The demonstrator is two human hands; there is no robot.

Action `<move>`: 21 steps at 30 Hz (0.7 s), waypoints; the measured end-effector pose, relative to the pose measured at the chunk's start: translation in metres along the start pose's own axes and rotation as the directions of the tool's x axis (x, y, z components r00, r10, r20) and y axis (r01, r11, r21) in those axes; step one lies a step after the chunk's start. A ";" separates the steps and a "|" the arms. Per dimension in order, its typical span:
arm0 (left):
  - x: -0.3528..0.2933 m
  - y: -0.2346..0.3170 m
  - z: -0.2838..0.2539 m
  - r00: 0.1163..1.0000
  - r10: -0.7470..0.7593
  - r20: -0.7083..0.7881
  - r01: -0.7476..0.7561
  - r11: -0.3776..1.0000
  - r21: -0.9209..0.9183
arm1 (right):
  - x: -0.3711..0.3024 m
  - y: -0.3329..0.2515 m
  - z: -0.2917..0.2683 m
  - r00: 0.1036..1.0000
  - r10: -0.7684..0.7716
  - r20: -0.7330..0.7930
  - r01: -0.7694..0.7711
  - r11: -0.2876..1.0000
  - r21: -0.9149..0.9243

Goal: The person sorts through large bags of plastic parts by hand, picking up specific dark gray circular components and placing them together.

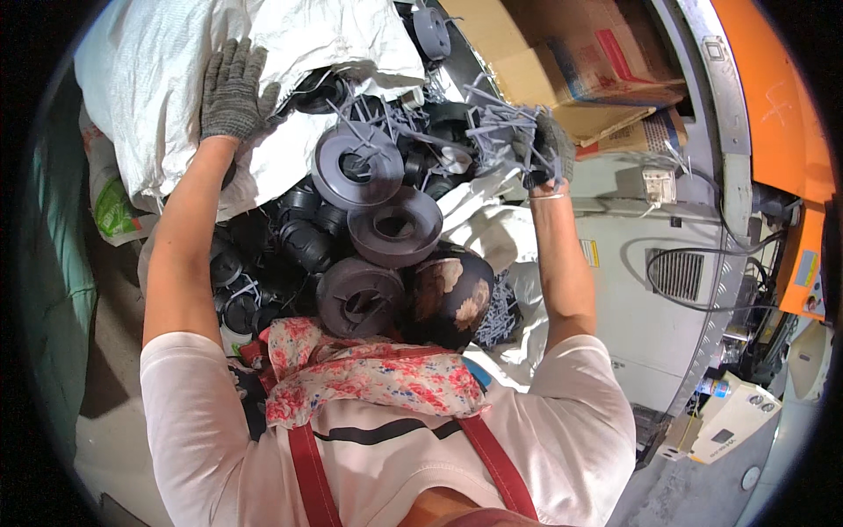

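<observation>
My left hand (233, 95), in a grey knitted glove, lies flat with its fingers stretched out on a white woven sack (325, 39). My right hand (555, 145), gloved too, is closed around a bunch of thin grey plastic sprues (505, 123); its fingertips are partly hidden by them. Between my arms lies a heap of plastic parts. Grey flanged rings sit on top: one ring (358, 165) near the sack, a second ring (395, 226) just below it and a third ring (360, 296) close to my body. Black round plastic parts (303, 239) fill the left of the heap.
An open cardboard box (597, 66) stands at the far right, beside a white machine cabinet (637, 263) with a socket (659, 186) and a looped black cable (654, 255). Orange machinery (777, 97) rises at the right edge. A green curtain (61, 290) hangs at left.
</observation>
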State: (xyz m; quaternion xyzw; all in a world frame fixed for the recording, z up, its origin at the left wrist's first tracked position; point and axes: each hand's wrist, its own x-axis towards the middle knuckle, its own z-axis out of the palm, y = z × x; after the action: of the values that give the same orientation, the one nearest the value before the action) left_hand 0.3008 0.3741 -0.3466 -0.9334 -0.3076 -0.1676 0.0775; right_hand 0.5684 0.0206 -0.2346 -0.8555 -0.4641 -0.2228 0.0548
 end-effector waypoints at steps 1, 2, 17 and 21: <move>-0.002 -0.005 0.010 1.000 0.016 -0.004 -0.016 1.000 -0.014 | -0.001 -0.005 -0.002 0.999 -0.010 -0.044 0.009 1.000 -0.015; -0.003 -0.004 0.007 1.000 0.019 0.001 -0.019 1.000 -0.009 | -0.003 -0.014 -0.009 0.998 0.054 -0.030 -0.052 0.996 0.067; -0.002 0.000 -0.006 0.997 -0.015 0.069 0.008 0.995 0.096 | 0.015 -0.027 -0.028 0.964 -0.074 -0.255 0.123 0.976 0.182; -0.001 -0.002 0.001 1.000 0.004 0.013 -0.005 0.997 0.074 | 0.013 -0.010 -0.011 0.962 -0.144 -0.230 0.187 0.965 0.181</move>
State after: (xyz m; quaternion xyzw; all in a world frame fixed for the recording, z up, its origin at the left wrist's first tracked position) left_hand 0.2993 0.3751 -0.3479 -0.9317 -0.3120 -0.1500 0.1102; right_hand 0.5626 0.0325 -0.2204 -0.7744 -0.5458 -0.2699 0.1721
